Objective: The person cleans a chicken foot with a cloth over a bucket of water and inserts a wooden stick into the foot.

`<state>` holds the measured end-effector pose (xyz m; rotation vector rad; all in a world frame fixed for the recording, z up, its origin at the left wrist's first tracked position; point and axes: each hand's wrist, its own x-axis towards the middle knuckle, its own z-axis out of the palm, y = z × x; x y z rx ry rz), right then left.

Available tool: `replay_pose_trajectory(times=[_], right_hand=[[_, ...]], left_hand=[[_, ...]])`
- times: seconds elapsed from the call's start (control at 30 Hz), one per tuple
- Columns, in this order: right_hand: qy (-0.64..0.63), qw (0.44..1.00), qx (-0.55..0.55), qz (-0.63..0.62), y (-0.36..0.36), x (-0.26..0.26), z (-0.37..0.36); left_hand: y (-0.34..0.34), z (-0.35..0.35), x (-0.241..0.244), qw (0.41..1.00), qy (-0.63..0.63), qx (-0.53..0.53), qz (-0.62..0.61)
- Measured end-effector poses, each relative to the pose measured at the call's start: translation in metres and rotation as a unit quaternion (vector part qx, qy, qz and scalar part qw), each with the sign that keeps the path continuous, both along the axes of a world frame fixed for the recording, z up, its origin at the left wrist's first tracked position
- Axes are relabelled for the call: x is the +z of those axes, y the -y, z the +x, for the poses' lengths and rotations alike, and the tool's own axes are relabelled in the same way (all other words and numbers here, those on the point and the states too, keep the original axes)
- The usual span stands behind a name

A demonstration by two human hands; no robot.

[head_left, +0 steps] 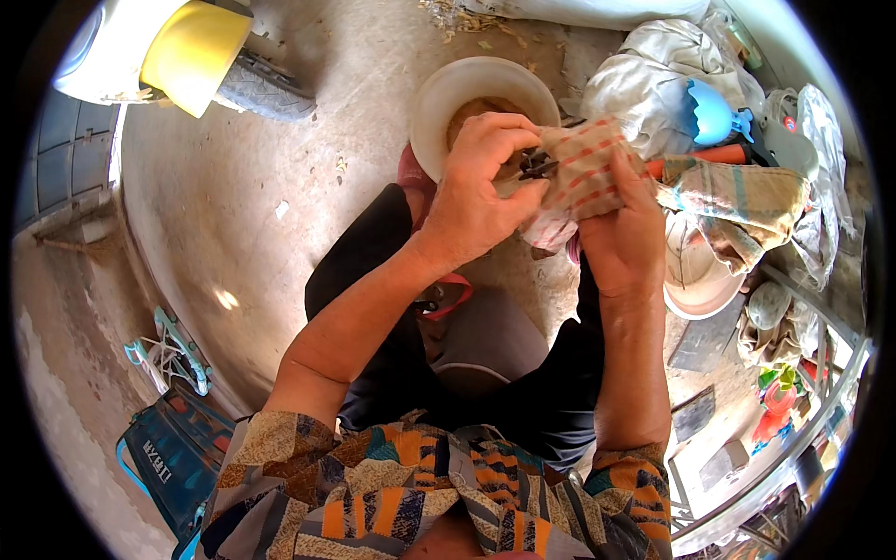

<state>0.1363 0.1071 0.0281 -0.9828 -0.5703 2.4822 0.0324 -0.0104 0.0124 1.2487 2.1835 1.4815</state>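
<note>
My left hand [483, 185] curls its thumb and fingers around a small dark object [537, 164], perhaps metal, whose exact kind I cannot tell. Against that object lies a checked cloth [584, 171], pale with red stripes, which my right hand [623, 217] holds from the right side, thumb on top. Both hands are raised above the floor, over my knees. Beyond them stands a pale round basin [430, 112] with something brownish inside; my left hand covers part of it.
Right of my hands lie a stained cloth [749, 192], a red tube-like thing [721, 154], a blue plastic scoop-like item [710, 112] and a white bucket [700, 280]. A wheel's tyre [262, 87] stands at the upper left, a teal bag or case [171, 455] at the lower left.
</note>
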Motion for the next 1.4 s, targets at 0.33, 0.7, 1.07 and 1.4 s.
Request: replay_pose_trajectory(times=[0.33,0.7,1.07,1.4], right_hand=[[-0.015,0.998,0.051,-0.028,0.009,-0.005,0.013],[-0.028,0.983,0.02,0.182,0.033,0.007,0.041],[0.037,0.972,0.102,0.209,0.172,-0.001,0.111],[0.067,0.997,-0.006,0.049,0.144,-0.082,0.123]], left_hand=[[0.003,0.019,0.004,0.998,-0.055,0.001,0.035],[0.067,0.056,0.003,0.879,0.455,0.112,0.085],[0.161,0.127,-0.001,0.591,0.747,0.165,0.257],[0.205,0.131,0.041,0.693,0.657,0.013,0.298]])
